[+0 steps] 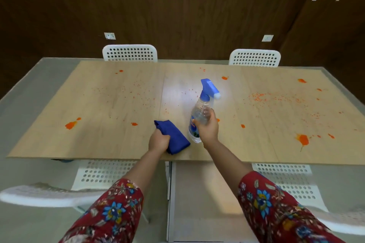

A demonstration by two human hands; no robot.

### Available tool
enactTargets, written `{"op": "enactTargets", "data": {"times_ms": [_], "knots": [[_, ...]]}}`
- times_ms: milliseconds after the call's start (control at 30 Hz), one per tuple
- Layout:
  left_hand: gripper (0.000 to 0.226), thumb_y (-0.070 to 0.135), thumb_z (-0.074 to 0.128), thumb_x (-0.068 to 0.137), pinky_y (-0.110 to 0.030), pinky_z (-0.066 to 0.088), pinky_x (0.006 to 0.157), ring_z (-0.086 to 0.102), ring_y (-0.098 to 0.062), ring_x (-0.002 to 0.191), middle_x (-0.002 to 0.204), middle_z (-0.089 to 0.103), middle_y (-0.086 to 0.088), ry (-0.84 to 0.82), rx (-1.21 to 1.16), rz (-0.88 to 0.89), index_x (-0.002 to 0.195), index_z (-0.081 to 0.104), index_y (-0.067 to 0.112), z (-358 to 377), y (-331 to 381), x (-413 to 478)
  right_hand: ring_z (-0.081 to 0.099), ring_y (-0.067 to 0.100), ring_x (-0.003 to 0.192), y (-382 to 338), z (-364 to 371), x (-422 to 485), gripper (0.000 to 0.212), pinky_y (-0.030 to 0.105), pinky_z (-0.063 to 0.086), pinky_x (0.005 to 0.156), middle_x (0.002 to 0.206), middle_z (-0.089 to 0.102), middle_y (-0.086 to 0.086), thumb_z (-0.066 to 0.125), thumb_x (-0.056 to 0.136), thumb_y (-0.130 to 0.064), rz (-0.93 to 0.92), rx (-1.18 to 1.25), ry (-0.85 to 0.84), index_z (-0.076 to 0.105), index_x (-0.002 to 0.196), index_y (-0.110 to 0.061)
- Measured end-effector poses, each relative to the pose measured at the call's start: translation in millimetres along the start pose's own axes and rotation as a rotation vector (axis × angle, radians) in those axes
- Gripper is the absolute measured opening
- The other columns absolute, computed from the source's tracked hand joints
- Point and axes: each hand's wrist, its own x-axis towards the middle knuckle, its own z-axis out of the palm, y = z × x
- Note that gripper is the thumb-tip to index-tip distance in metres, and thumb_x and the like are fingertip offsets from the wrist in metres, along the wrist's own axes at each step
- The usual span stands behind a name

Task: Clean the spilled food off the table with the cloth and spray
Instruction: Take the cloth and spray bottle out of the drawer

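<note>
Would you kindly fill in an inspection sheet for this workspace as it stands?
Surface: table, light wood, with orange spills and scattered crumbs across it.
Job's things: blue cloth on the table near the front edge; spray bottle tilted.
Clutter: nothing seen.
Grippers: left hand grips the cloth; right hand holds the bottle's body.
Cables: nothing seen.
Surroundings: white perforated chairs on both long sides; dark wood wall with sockets.

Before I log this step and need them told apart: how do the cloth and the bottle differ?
The cloth is solid dark blue; the bottle is clear with a blue spray head. The cloth lies bunched on the table; the bottle is tilted. The left hand grips the cloth, the right hand the bottle. Both are held near the table's near edge.
</note>
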Motion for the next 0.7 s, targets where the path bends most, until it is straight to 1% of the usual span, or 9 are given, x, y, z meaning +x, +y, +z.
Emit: {"op": "enactTargets", "data": {"times_ms": [67,133,200,267,333,400,500,600,700], "knots": [[0.048,0.012,0.055,0.090,-0.035,0.047,0.084,0.056,-0.027,0.108,0.131,0.054,-0.012,0.049,0.149,0.085,0.136,0.042,0.006,3.0,-7.3,-6.0,0.054,-0.001,0.081,0.1,2.8,1.7,0.038,0.008,0.047,0.069,0.095,0.055,-0.010,0.069,0.083,0.000,-0.015,-0.033,-0.026,0.050,0.113,-0.015],[0.073,0.020,0.056,0.094,-0.035,0.033,0.110,0.032,-0.027,0.139,0.159,0.019,-0.010,0.083,0.344,0.178,0.152,0.015,0.006,6.3,-16.3,-13.9,0.058,0.009,0.090,-0.2,3.4,3.4,0.043,0.007,0.044,0.067,0.103,0.056,-0.006,0.070,0.084,-0.004,-0.019,-0.071,-0.052,0.048,0.120,-0.012],[0.075,0.024,0.055,0.095,-0.032,0.018,0.118,0.013,-0.023,0.148,0.162,0.008,-0.007,0.080,0.492,0.331,0.154,0.012,0.009,8.8,-25.7,-19.8,0.057,0.016,0.104,2.2,-0.1,3.8,0.054,0.018,0.047,0.079,0.113,0.056,-0.004,0.071,0.084,-0.008,0.007,-0.093,-0.085,0.044,0.130,-0.014],[0.067,0.025,0.054,0.095,-0.033,0.015,0.120,0.012,-0.019,0.148,0.161,0.016,-0.003,0.003,0.618,0.482,0.153,0.020,0.013,8.4,-30.4,-22.0,0.053,0.017,0.113,4.9,-8.9,-1.3,0.071,0.029,0.047,0.091,0.126,0.052,-0.002,0.072,0.083,-0.010,0.080,-0.093,-0.130,0.033,0.142,-0.016],[0.064,0.029,0.051,0.096,-0.035,0.016,0.119,0.015,-0.016,0.148,0.160,0.019,0.001,-0.103,0.767,0.563,0.152,0.023,0.017,9.0,-36.2,-22.5,0.050,0.015,0.114,11.9,-26.2,-18.9,0.076,0.030,0.044,0.094,0.128,0.048,-0.003,0.072,0.084,-0.011,0.174,-0.093,-0.155,0.028,0.146,-0.016],[0.065,0.033,0.048,0.097,-0.037,0.016,0.119,0.014,-0.016,0.148,0.161,0.016,0.004,-0.170,0.892,0.567,0.153,0.019,0.019,10.8,-45.0,-22.9,0.057,0.016,0.106,25.8,-51.0,-48.9,0.055,0.030,0.046,0.090,0.123,0.057,0.001,0.067,0.089,-0.014,0.259,-0.086,-0.221,0.042,0.139,-0.014],[0.067,0.041,0.044,0.098,-0.038,0.016,0.119,0.009,-0.014,0.149,0.162,0.008,0.006,-0.152,0.988,0.566,0.154,0.012,0.021,14.7,-57.3,-23.0,0.066,0.017,0.094,52.5,-96.1,-106.0,0.026,0.032,0.051,0.089,0.108,0.070,0.005,0.056,0.097,-0.017,0.368,-0.115,-0.467,0.059,0.122,-0.012],[0.067,0.043,0.041,0.098,-0.041,0.014,0.118,0.008,-0.015,0.149,0.162,0.007,0.005,-0.121,0.962,0.578,0.154,0.012,0.021,19.5,-65.8,-24.9,0.066,0.017,0.088,80.3,-138.8,-157.3,0.018,0.025,0.050,0.083,0.099,0.072,0.005,0.054,0.098,-0.015,0.472,-0.214,-0.708,0.066,0.108,-0.007],[0.066,0.044,0.041,0.099,-0.042,0.011,0.118,0.008,-0.017,0.149,0.162,0.007,0.005,-0.092,0.952,0.571,0.154,0.013,0.021,24.5,-71.3,-27.2,0.067,0.015,0.095,106.8,-165.6,-193.5,0.026,0.020,0.050,0.087,0.100,0.073,0.000,0.050,0.100,-0.022,0.554,-0.395,-0.919,0.072,0.102,-0.008]]}}
